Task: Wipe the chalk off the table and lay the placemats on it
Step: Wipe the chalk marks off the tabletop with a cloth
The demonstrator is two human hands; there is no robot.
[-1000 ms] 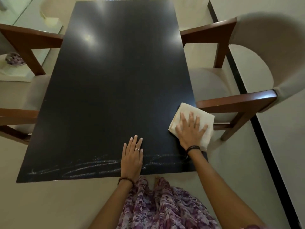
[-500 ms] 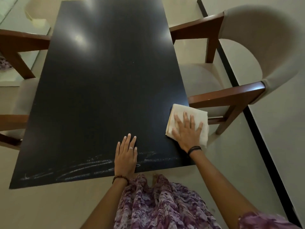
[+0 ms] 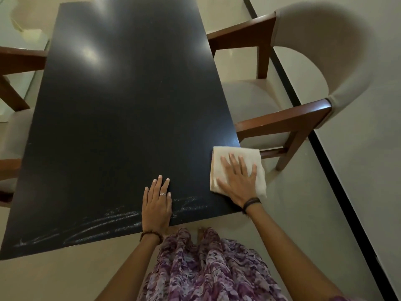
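wiping step, barely begun: right hand (image 3: 237,181), fingers flat and released, presses the cloth (image 3: 237,154) at the tabletop's (image 3: 130,105) 4 o'clock corner. left hand (image 3: 156,205) rests flat on chalk marks (image 3: 104,224) along 6 o'clock. next, sweep leftward through them. no placemats visible.

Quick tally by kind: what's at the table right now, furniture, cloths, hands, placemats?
Tables: 1, black table
Chairs: 2, right chair, left chair
Cloths: 1, cream cloth
Hands: 2, left hand, right hand
Placemats: 0 in view
Total: 6
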